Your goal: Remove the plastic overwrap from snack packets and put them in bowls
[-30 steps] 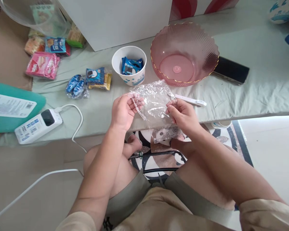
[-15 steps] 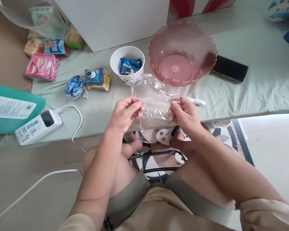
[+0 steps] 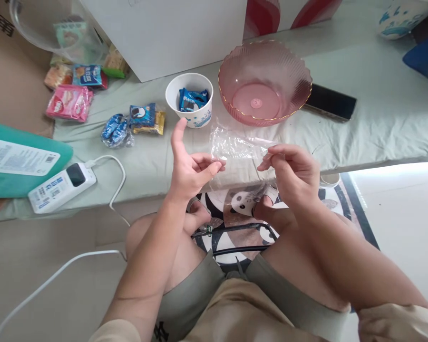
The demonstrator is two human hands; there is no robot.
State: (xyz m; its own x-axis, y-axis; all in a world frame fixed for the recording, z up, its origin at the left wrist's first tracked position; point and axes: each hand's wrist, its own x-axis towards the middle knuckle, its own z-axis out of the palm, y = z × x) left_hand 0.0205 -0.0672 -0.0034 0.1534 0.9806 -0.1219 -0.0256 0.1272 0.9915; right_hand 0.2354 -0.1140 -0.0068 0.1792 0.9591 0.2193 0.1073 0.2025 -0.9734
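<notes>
A clear plastic bag stretches between my two hands above the front edge of the cloth-covered bench. My left hand pinches its left side between thumb and fingers, with the index finger pointing up. At its right side my right hand is closed in a pinch on the thin film. Just beyond my left hand stands a white paper cup with blue-wrapped snacks inside. Behind the bag sits a pink ribbed bowl with a gold scalloped rim; only a round sticker shows inside.
Wrapped snacks lie left of the cup, with more packets farther left. A white power bank with a cable stands by a green jug. A black phone rests right of the bowl. A white box stands behind.
My right hand has moved right and the bag is pulled longer and flatter between my hands. My left index finger has lifted away from the pinch. The view has shifted slightly.
</notes>
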